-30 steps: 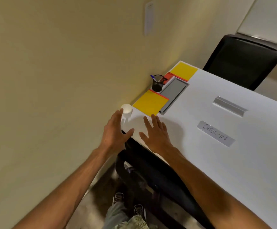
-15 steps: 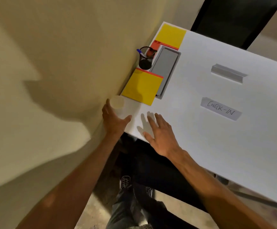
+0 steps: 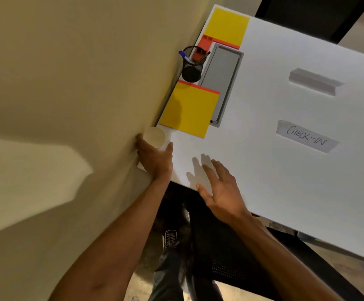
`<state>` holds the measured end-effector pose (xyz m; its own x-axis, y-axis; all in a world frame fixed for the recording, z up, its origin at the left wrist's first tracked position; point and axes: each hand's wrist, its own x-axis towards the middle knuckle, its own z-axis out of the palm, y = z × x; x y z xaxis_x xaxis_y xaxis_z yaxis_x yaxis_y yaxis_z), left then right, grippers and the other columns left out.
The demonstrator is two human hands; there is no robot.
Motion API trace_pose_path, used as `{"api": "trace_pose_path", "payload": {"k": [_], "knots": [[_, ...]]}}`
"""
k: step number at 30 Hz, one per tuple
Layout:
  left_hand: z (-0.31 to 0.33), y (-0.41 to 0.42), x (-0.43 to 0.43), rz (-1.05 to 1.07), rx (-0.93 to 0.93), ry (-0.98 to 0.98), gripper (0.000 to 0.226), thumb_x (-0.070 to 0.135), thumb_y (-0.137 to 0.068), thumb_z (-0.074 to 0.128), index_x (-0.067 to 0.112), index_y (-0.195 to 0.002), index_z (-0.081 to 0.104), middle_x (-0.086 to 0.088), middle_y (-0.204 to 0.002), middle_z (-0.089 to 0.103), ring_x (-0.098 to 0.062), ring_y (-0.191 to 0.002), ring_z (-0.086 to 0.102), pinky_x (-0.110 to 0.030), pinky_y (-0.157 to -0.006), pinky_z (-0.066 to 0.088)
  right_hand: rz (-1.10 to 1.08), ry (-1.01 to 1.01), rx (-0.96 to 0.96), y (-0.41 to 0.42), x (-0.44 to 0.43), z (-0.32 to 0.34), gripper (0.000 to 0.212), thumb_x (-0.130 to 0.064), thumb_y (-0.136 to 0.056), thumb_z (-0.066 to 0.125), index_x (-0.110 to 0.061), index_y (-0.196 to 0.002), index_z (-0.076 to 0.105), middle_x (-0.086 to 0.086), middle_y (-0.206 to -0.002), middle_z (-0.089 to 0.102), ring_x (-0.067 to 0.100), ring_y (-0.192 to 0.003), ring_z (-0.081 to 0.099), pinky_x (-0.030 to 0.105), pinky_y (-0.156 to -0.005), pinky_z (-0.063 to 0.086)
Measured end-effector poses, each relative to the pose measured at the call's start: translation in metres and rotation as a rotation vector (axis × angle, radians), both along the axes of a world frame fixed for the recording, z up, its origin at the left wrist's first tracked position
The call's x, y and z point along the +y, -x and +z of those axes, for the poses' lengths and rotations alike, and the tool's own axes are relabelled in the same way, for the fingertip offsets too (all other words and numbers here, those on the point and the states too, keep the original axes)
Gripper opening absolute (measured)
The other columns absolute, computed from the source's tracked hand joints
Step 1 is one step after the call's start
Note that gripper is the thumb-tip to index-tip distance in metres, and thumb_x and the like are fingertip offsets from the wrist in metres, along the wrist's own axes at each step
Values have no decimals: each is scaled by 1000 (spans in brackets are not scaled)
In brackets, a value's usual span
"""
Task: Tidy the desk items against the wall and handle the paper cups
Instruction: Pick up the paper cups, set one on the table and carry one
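So the left hand (image 3: 155,158) is wrapped around a white paper cup (image 3: 154,136) right in the corner of the white desk (image 3: 285,181), jammed up against the beige wall (image 3: 68,83). Thumb sits on the desk side of the cup, the other fingers go around the wall side, so it's a proper grip, cup upright with the open top facing the camera. The right hand (image 3: 222,187) is open, fingers spread and flat-ish just over the near edge of the desk, holding nothing, and I can't tell if the palm actually touches the surface; it throws a soft shadow on the white top ahead of it. Just past the cup there's a yellow pad (image 3: 191,109) with an orange strip along its far edge, lying flat beside the wall. Next along is a black mesh pen holder (image 3: 192,66) with a blue-capped pen (image 3: 184,55) sticking out, also close to the wall. Beside that holder, a grey rectangular tray-looking panel (image 3: 222,81) runs lengthwise along the desk, and the near yellow pad overlaps its corner a bit. Farther along sits a second yellow pad (image 3: 227,27) with something orange (image 3: 205,43) poking out under it. Out in the middle of the desk are a strip of grey tape (image 3: 313,81) and a label reading "CHECK-IN" (image 3: 307,136), well apart from the wall stuff. A black chair (image 3: 231,246) is under the desk edge below the arms.
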<state>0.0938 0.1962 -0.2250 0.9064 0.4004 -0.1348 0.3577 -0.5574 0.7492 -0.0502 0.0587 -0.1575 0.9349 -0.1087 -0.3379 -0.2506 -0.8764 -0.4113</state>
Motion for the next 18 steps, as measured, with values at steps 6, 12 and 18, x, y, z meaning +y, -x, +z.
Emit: {"api": "trace_pose_path", "payload": {"k": [6,12,18], "knots": [[-6,-11,-5,47,-11,-43,84,37,-73,80,8,-139,38,-14,-134,51,-35,-117,54,-48,-88,50,-43,-10,24,-5,-5,0,62,-54,-102,35,-29,-156,23,2,-167,7,22,-152,7,36,-122,10],[6,-11,-7,-20,-80,-36,74,35,-72,80,11,-132,44,-10,-128,56,-30,-113,57,-42,-79,51,-45,-23,-31,-7,-14,5,60,-51,-102,38,-23,-154,32,7,-164,20,26,-150,17,39,-120,18],[55,14,-20,-244,-58,149,72,43,-64,83,31,-123,43,11,-115,57,-17,-103,58,-29,-73,41,-122,-189,-71,-6,-25,21,61,-50,-100,47,-24,-153,33,4,-155,36,23,-136,41,40,-110,39]]}}
